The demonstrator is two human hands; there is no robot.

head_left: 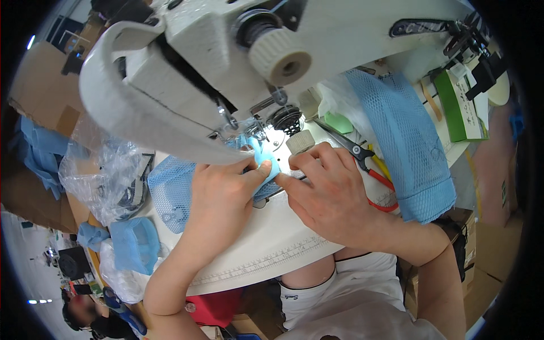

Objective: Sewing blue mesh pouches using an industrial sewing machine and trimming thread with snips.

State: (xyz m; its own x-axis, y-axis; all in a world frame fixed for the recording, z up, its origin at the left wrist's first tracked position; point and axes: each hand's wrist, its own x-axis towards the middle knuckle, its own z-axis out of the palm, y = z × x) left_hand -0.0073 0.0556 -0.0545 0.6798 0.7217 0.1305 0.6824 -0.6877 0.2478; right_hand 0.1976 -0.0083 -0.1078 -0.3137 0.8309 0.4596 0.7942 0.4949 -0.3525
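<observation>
A white sewing machine (170,85) stands over the white table (238,272). At its presser foot, my left hand (221,201) pinches a light blue fabric strip (266,164), thumb on top. Blue mesh fabric (173,195) lies beside and beneath that hand. My right hand (326,198) is just right of the strip with curled fingers, a fingertip at the strip's edge; what else they grip is hidden. Red-handled scissors (382,204) lie beside the right hand, partly behind it.
A long blue mesh piece (413,158) lies at right, near a green-and-white box (456,107). Plastic bags (102,181), folded blue pieces (133,243) and cardboard (45,73) are at left. Another person (96,320) is at lower left.
</observation>
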